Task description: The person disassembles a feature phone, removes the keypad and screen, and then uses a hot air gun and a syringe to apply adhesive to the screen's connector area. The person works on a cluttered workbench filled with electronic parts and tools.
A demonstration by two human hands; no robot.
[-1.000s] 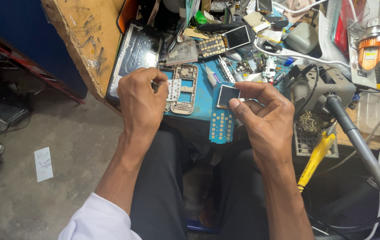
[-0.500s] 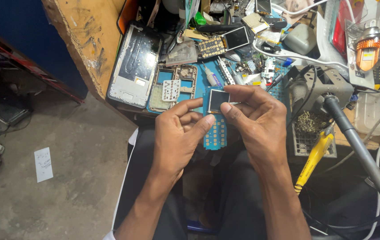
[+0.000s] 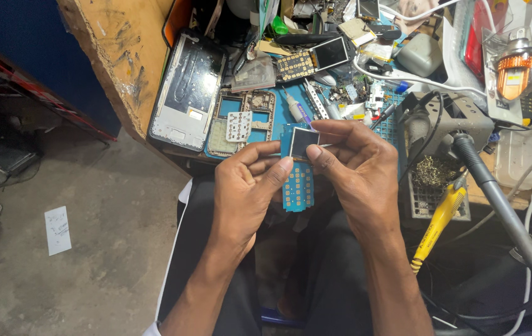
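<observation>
My counter (image 3: 116, 59) is a worn wooden top with a scuffed, paint-flecked left edge. On it, at the near left, lies a large silver phone frame (image 3: 188, 90); just right of it sits a smaller phone frame (image 3: 241, 121) with a white keypad membrane (image 3: 238, 126) on top. Farther back lie a gold-dotted keypad board (image 3: 295, 65) and a small dark screen (image 3: 330, 53). To the right stands a soldering iron stand (image 3: 446, 134), a yellow-handled tool (image 3: 437, 224) hanging off its near edge.

On the concrete floor (image 3: 91, 274) at the left lies a white paper slip (image 3: 58, 229).

left hand (image 3: 247, 193) + right hand (image 3: 356, 171) pinch blue phone circuit board (image 3: 298, 177) | above lap | cluttered workbench (image 3: 122, 68) behind
</observation>
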